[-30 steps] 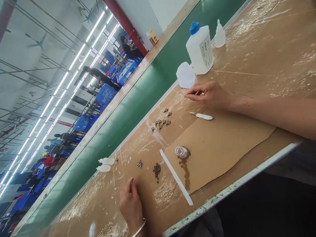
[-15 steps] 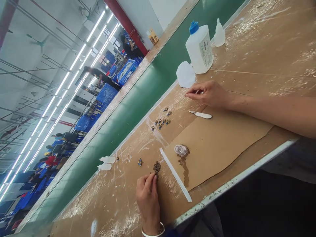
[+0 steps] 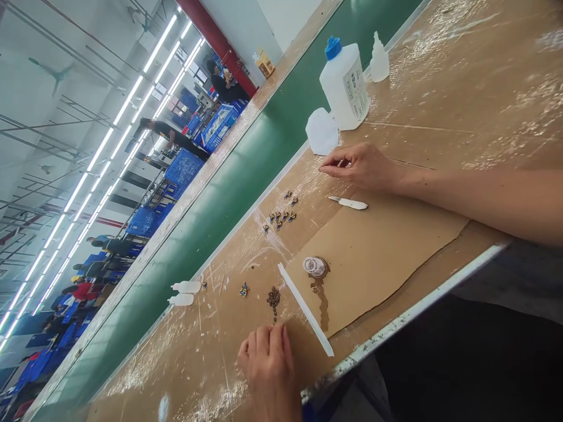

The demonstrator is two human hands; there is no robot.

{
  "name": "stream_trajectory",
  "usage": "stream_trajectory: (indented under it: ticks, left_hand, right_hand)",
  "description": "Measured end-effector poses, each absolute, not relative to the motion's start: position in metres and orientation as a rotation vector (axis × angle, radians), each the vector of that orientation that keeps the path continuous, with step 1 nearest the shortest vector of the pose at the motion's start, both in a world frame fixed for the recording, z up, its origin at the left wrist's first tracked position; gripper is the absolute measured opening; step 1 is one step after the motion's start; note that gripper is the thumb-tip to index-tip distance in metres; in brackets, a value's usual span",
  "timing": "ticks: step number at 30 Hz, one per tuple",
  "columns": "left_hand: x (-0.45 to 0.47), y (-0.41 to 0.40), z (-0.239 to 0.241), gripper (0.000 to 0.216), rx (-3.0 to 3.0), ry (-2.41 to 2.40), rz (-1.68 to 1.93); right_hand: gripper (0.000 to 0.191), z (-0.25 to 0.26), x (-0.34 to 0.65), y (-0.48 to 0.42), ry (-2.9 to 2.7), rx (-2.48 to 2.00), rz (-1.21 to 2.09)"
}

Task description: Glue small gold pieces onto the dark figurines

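Note:
My left hand (image 3: 269, 366) rests palm down on the table, its fingers loosely bent and slightly apart, nothing visible in them. Just beyond its fingertips lies a small heap of dark brown beads (image 3: 273, 298). My right hand (image 3: 358, 166) is raised above the table with thumb and forefinger pinched together; whatever is between them is too small to make out. Below it lies a white-handled craft knife (image 3: 349, 203). Several small blue-and-gold pieces (image 3: 278, 217) are grouped on the table, and another small cluster (image 3: 243, 289) sits left of the beads.
A cardboard sheet (image 3: 382, 246) carries a small round cup (image 3: 315, 266) with a brown stain beside it. A white strip (image 3: 305, 310) runs along its edge. A large blue-capped bottle (image 3: 345, 88), a dropper bottle (image 3: 379, 58) and two small bottles (image 3: 181, 299) stand or lie around. Co-workers are far left.
My left hand has drawn back from the bead heap toward me, and its pinch has loosened. The right hand keeps its pinch. The whole view has shifted slightly.

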State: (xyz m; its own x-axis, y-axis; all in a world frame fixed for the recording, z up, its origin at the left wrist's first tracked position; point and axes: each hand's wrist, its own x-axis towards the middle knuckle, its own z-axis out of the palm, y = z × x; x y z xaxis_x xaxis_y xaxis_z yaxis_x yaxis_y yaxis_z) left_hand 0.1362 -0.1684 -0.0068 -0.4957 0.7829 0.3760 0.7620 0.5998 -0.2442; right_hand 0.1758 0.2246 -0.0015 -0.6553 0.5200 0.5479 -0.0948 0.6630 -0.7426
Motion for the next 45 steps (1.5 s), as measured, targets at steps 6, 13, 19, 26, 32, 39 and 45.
stream_trajectory:
  ticks: [6,13,19,26,32,39,45]
  left_hand:
    - [0.169,-0.141,-0.011,0.02,-1.08,-2.384,0.35]
    - [0.171,-0.156,-0.01,0.015,-0.981,-2.397,0.029]
    - [0.18,-0.169,-0.021,0.018,-0.857,-2.511,-0.459]
    - [0.181,-0.168,-0.02,0.02,-0.75,-2.513,-0.702]
    - [0.172,-0.174,-0.02,0.014,-0.691,-2.569,-0.683]
    - [0.169,-0.168,-0.022,0.021,-1.063,-2.452,-0.514]
    - [0.171,-0.167,-0.023,0.031,-1.17,-2.373,-0.423]
  right_hand:
    - [0.022,-0.002,0.175,0.224,-2.053,-0.321,0.985]
    - [0.016,-0.007,0.172,0.228,-1.973,-0.24,1.006]
    - [0.012,-0.012,0.168,0.23,-1.95,-0.244,1.013]
    - [0.012,-0.013,0.168,0.231,-1.941,-0.249,1.009]
    - [0.011,-0.015,0.167,0.232,-1.921,-0.248,1.023]
    - [0.011,-0.014,0.167,0.231,-1.912,-0.229,1.025]
    - [0.011,-0.014,0.168,0.23,-1.922,-0.226,1.026]
